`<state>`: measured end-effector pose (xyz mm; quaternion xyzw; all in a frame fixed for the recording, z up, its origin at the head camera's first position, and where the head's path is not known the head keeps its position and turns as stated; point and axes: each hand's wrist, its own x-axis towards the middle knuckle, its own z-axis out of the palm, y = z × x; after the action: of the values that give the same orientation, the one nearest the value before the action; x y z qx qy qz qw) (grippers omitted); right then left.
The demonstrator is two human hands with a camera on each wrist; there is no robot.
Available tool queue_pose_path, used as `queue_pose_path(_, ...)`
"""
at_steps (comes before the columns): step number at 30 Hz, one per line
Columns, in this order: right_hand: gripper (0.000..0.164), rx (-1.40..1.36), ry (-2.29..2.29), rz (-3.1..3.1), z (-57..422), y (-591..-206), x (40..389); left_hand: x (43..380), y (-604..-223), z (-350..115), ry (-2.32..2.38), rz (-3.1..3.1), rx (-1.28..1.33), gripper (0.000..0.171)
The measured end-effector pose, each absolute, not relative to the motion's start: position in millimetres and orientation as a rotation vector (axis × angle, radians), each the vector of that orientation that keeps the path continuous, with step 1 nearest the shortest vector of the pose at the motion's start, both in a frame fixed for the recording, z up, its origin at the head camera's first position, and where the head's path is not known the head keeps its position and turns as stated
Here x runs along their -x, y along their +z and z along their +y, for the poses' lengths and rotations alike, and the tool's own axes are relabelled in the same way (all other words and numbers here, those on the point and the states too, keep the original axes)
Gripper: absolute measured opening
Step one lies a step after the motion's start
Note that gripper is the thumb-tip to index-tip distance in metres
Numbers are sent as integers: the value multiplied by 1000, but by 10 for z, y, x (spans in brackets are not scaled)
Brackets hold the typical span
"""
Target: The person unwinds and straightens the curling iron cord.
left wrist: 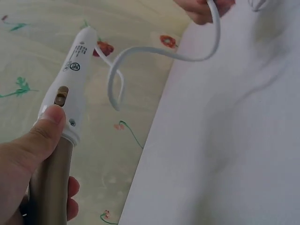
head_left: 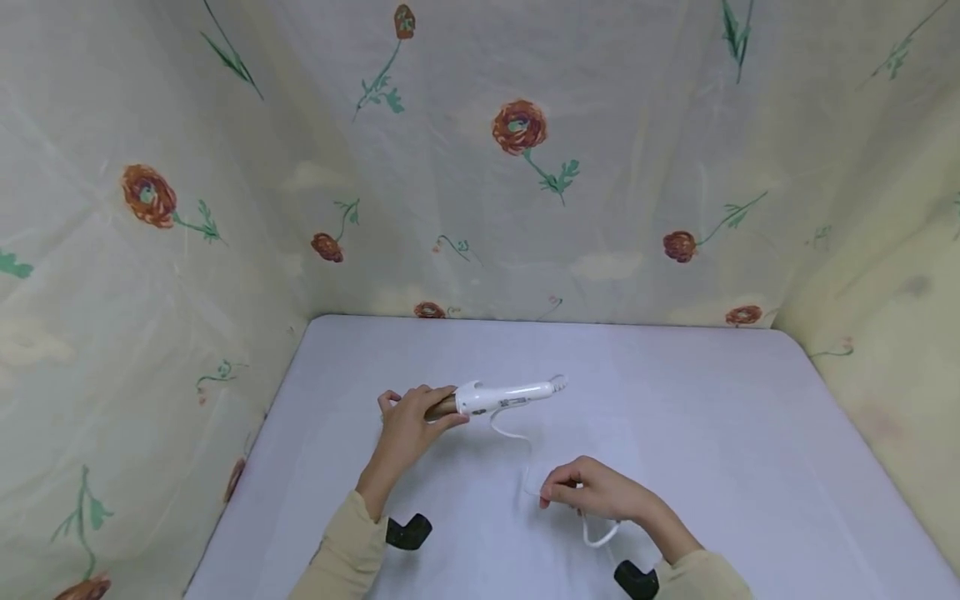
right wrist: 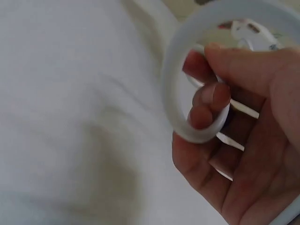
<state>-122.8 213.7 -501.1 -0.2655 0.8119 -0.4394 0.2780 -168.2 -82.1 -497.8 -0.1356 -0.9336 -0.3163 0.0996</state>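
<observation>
A curling iron [head_left: 504, 397] with a white handle and bronze-coloured barrel is held above the table, its handle pointing right in the head view. My left hand [head_left: 412, 423] grips it by the barrel [left wrist: 52, 183]. In the left wrist view the thumb lies at the handle's lower end, just below a small bronze slider [left wrist: 61, 95]. From the iron, a white cord [left wrist: 154, 49] runs slackly to my right hand [head_left: 600, 490]. There, curled fingers [right wrist: 211, 99] hold the cord, and a loop of it [right wrist: 169, 89] passes around them. Part of the cord is hidden behind the right hand.
The white-covered table [head_left: 712, 417] has rounded far corners. Pale curtains [head_left: 600, 167] with red flowers hang behind it and along both sides. A black device [head_left: 408, 532] shows beside the left sleeve, and another [head_left: 636, 580] beside the right sleeve.
</observation>
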Motion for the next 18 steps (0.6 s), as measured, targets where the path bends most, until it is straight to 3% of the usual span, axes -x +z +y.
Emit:
queue_pose_path(8,21,548,-1056,2413,2267,-5326,1451,1559,-5023,-904,-1140,-2752,526,53)
queue_pose_path(18,19,202,-1070,2698,2508,-5414,1859,1443,-5177,-1022,-1085,-2848,758,54)
